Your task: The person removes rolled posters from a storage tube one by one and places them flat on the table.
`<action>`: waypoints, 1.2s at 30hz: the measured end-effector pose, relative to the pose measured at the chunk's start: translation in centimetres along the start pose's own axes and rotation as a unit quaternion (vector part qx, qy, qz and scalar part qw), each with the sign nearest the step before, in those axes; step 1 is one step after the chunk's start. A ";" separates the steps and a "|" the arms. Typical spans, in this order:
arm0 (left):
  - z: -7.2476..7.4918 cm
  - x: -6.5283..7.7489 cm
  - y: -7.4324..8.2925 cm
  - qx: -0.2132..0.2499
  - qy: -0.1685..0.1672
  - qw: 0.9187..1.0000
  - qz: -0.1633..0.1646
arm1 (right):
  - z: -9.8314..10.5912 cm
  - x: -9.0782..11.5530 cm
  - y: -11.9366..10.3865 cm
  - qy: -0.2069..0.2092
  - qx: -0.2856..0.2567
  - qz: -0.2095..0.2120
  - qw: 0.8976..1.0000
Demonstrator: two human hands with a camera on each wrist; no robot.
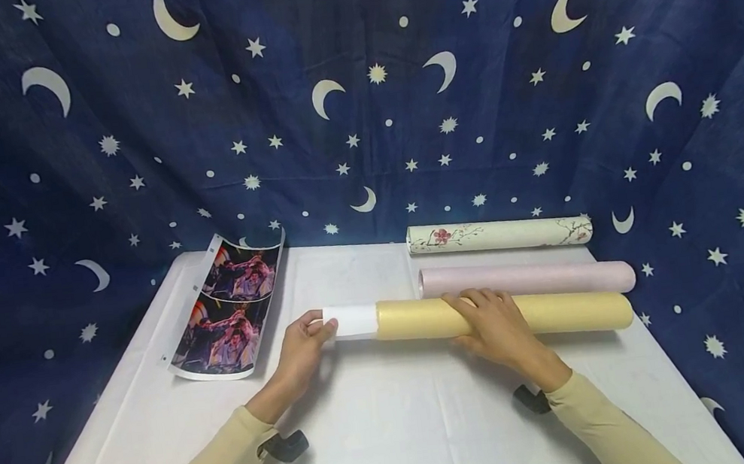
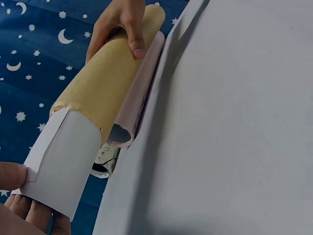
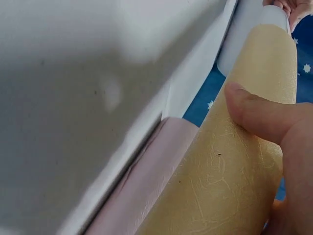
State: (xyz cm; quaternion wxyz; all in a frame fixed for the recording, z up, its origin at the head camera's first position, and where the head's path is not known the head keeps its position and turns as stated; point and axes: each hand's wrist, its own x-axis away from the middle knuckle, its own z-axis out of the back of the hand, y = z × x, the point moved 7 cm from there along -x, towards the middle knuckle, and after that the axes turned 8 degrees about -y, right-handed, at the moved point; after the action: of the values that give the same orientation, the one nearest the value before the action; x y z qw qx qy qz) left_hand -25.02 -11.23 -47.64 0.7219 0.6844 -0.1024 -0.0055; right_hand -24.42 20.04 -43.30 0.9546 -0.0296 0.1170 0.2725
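My right hand [image 1: 500,330] grips the middle of a yellow roll of wallpaper [image 1: 574,311], thumb on the near side and fingers over the top. A rolled sheet of white paper [image 1: 357,321] sticks out of the roll's left end. My left hand [image 1: 301,351] pinches the outer end of that sheet. In the left wrist view the thumb lies on top of the white paper [image 2: 66,156], the fingers beneath, and the paper's overlapping edge shows. The rest of the sheet is hidden inside the yellow roll [image 3: 266,58].
Behind the yellow roll lie a pale pink roll [image 1: 527,278] and a cream roll with a blossom print [image 1: 501,234]. A curling sheet with two printed colour pictures [image 1: 227,311] lies at the left of the white-covered table [image 1: 379,428]. A dark blue curtain [image 1: 375,133] hangs behind.
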 end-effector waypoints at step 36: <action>4.0 0.8 2.4 -0.003 0.051 0.998 -0.034 | 2.5 1.3 2.8 0.017 -0.003 -0.018 1.000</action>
State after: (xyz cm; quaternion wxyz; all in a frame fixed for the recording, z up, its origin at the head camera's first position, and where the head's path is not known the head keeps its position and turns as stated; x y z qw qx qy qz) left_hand -25.15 -15.13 -45.01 0.7278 0.6845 -0.0423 0.0051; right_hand -24.29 23.37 -41.21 0.9569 -0.0395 0.1319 0.2556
